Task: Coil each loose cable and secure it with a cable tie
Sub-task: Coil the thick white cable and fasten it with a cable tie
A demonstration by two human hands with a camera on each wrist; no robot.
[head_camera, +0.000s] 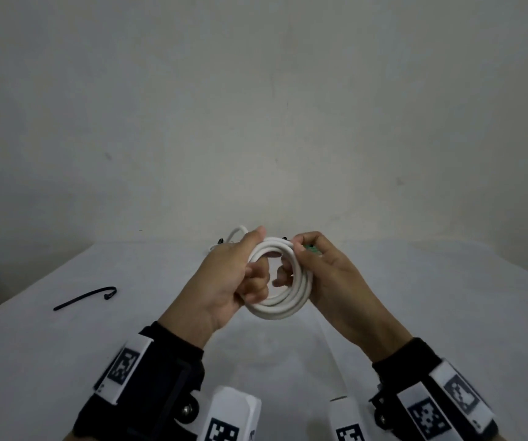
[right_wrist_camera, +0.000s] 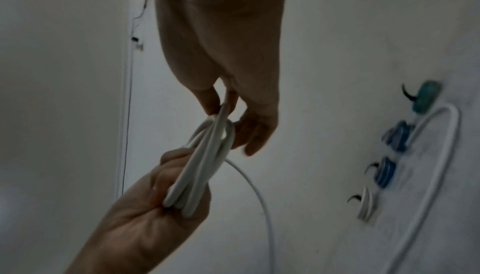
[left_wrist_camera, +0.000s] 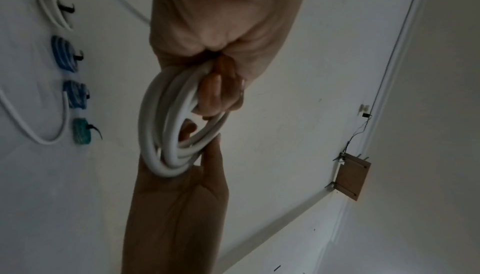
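A white cable (head_camera: 283, 297), wound into a coil of several loops, hangs above the white table (head_camera: 65, 351) between both hands. My left hand (head_camera: 256, 259) grips the coil's left side, thumb on top and fingers curled through the ring (left_wrist_camera: 158, 134). My right hand (head_camera: 291, 256) pinches the strands at the coil's upper right (right_wrist_camera: 221, 111). A loose tail of the cable (right_wrist_camera: 259, 196) trails down from the coil. One black cable tie (head_camera: 87, 297) lies flat on the table, far left of the hands.
Behind the hands, along the table's far edge by the wall, sit tied coils: a white one (left_wrist_camera: 49, 5), two blue ones (left_wrist_camera: 62, 56) and a teal one (left_wrist_camera: 82, 131), each with a black tie. Another white cable (right_wrist_camera: 441, 155) loops beside them.
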